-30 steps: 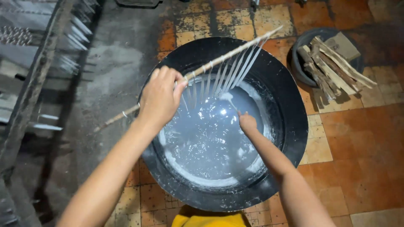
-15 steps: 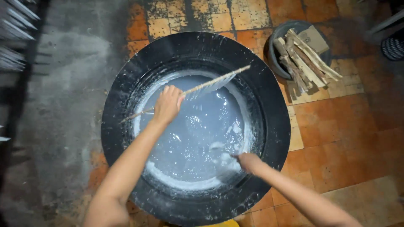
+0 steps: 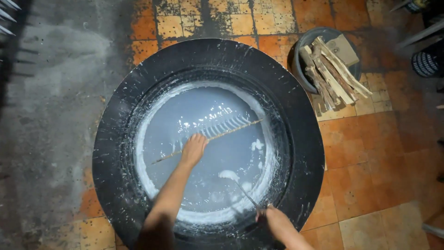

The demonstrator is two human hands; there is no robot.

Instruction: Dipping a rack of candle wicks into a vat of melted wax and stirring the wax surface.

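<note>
While the black basin (image 3: pixel 111 153) holds milky white liquid (image 3: pixel 203 153) | left hand (image 3: pixel 194 149) clenched round a thin stick (image 3: pixel 208 140) with a row of rods dipped mid-basin: better kept level | right hand (image 3: pixel 273 219) pinching a slim tool (image 3: pixel 245 194) near the rim: better moved slowly | bucket of wood scraps (image 3: pixel 330 69) on the tiled floor, right.

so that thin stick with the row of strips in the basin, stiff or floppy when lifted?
The stick looks straight along its length under the left hand, so probably stiff and light. Its hanging strips are wet with the white liquid, so likely limp, dripping and slippery.
</note>
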